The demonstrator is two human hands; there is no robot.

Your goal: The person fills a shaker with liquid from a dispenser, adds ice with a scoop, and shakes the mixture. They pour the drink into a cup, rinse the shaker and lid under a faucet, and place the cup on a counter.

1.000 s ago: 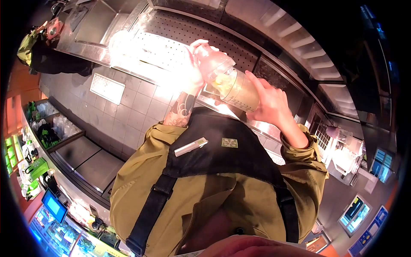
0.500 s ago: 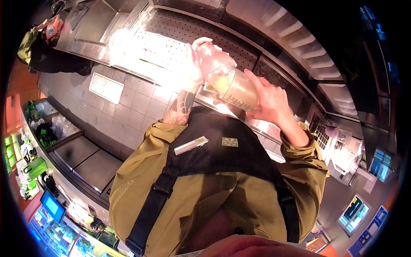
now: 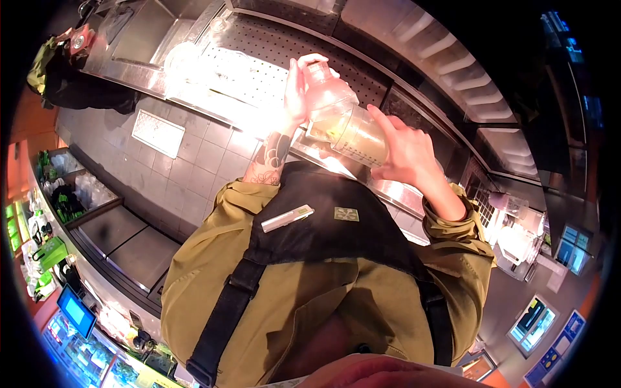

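Note:
A clear plastic shaker with measuring marks on its side is held tilted, almost lying down, in front of my chest. Pale yellowish contents show through its wall. My left hand, below which a tattooed forearm shows, is wrapped round the narrower top end; some of its fingers are hidden behind the shaker. At the wide marked end, my right hand grips the base between thumb and fingers. Strong glare washes out part of the left hand and the shaker's top.
Beneath the shaker runs a steel counter with a perforated drain panel. A sink lies at the upper left, and a row of pale containers at the upper right. Another person's dark clothing shows at far left. Tiled floor lies left of me.
Both hands keep their hold on the shaker, which has shifted only slightly. The pale contents inside have changed shape a little, and glare on the left hand has lessened.

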